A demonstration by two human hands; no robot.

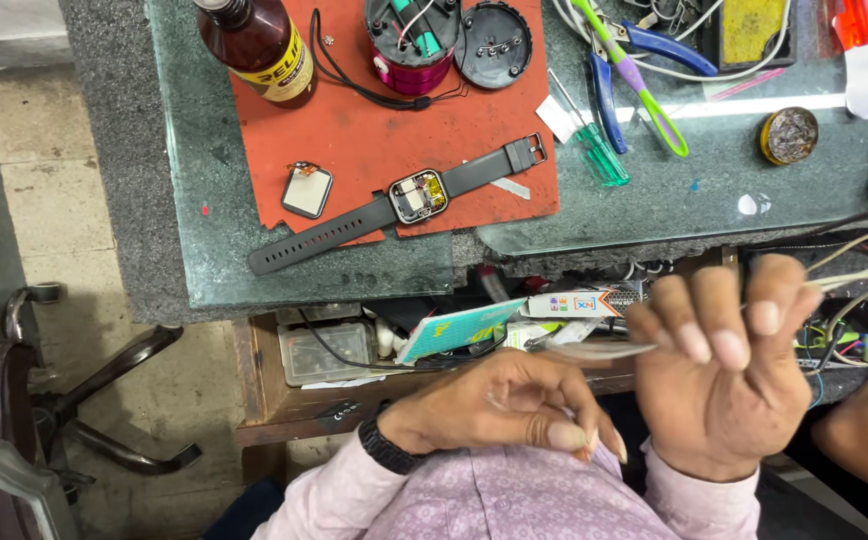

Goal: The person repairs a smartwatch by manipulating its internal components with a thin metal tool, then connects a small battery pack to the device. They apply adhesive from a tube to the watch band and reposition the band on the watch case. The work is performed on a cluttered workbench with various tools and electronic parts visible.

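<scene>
On the surface (714, 190), the watch (416, 196) lies opened on a red mat (374, 130), its screen (307, 190) set beside it; reassembly is judged undone. A thin metal strip (594, 350) is pinched in the right hand (729, 365); the left hand (499, 405) is curled closed, seemingly empty.

pale lilac patterned shirt sleeves (514, 500), a black wristband (386, 450) on the left wrist
</scene>
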